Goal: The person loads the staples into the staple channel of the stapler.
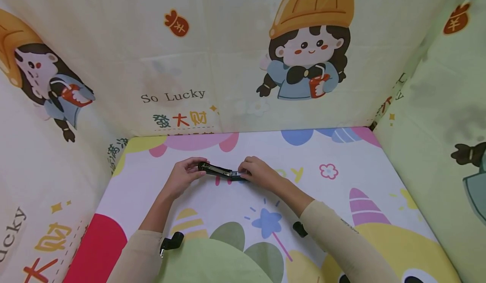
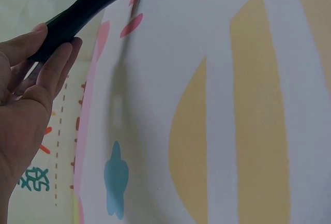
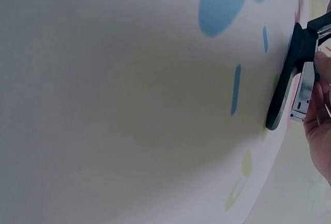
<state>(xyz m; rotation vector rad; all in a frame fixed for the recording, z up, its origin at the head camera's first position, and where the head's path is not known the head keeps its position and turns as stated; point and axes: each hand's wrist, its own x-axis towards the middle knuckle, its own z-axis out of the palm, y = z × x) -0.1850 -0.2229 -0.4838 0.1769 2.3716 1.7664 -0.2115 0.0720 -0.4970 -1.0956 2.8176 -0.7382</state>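
A black stapler [image 1: 216,169], opened out wide, spans the gap between both hands over the far half of the table. My left hand [image 1: 183,176] pinches the end of its long black arm, thumb on one side and fingers on the other, as the left wrist view shows with the arm [image 2: 83,14] tilted. At the opposite end my right hand [image 1: 260,172] holds the stapler by its silver metal staple rail [image 3: 304,92]. The black base [image 3: 283,87] lies beside that rail, low over the cloth. The palm side of the right hand is mostly out of sight.
Under the hands is a table with a white printed cloth [image 1: 152,190] of coloured cartoon shapes. Patterned fabric walls [image 1: 228,63] rise at the back, left and right. Small black devices [image 1: 172,241] sit by the beige sleeves [image 1: 134,253].
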